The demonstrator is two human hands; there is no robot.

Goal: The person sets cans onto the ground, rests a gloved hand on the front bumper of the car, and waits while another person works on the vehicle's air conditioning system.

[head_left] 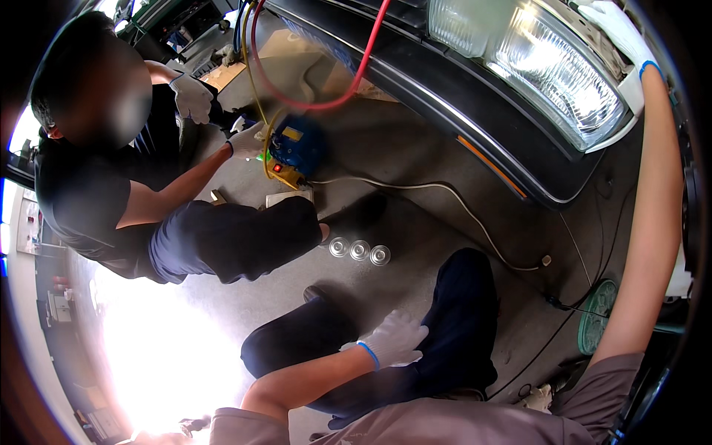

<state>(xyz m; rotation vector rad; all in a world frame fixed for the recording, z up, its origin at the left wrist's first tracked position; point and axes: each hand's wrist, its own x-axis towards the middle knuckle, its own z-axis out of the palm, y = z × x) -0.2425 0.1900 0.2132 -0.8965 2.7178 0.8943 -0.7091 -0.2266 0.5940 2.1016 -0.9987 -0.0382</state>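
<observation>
My left hand (pixel 395 340), in a white knit glove with a blue cuff, rests by my bent leg with its fingers curled and nothing visible in them. Stretched up to the far right, my right hand (pixel 617 31), gloved alike, lies flat with fingers extended on the vehicle's body edge beside the headlight (pixel 556 70). Ahead of my knees, three small round silvery cans (pixel 360 251) stand in a row on the floor. Beyond them sits a blue pump-like machine (pixel 299 144) with a yellow base and a lit red switch.
A crouching co-worker (pixel 81 193) at the left reaches a gloved hand (pixel 248 141) to the machine. A red hose (pixel 363 63) loops down before the dark bumper (pixel 475 111). A pale cable (pixel 452 194) crosses the floor, and a green round object (pixel 595 315) lies at the right.
</observation>
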